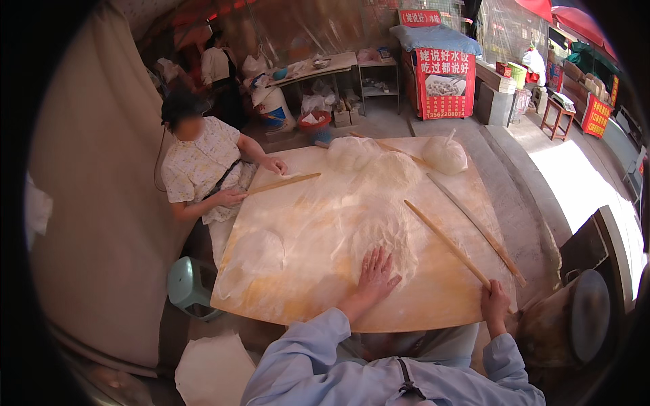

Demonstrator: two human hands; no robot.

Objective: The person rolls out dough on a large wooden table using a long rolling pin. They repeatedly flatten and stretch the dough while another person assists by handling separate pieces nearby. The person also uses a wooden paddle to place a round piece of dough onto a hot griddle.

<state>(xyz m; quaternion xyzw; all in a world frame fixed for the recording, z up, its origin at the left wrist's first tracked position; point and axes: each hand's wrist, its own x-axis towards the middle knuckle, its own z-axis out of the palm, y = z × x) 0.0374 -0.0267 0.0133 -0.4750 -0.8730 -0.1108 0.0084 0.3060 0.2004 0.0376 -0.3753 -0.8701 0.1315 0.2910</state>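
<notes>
My left hand (377, 276) lies palm down, fingers spread, on the near edge of a floured patch of what looks like dough (378, 231). My right hand (495, 302) grips the near end of a slim wooden rolling pin (447, 242) at the table's right front corner. The pin slants away over the wooden tabletop (315, 307), its far tip beside the floured patch. To its right lies a second long wooden stick (472, 223). Beyond the patch rises a heap of flour (393, 170). A thin pale round, perhaps rolled dough (256, 251), lies at the left.
At the table's left side a co-worker (203, 157) holds another rolling pin (284, 183). A tied plastic bag (444, 156) sits at the far right corner. A green plastic stool (185, 281) stands by the left edge, and a large lidded pot (558, 319) at the right.
</notes>
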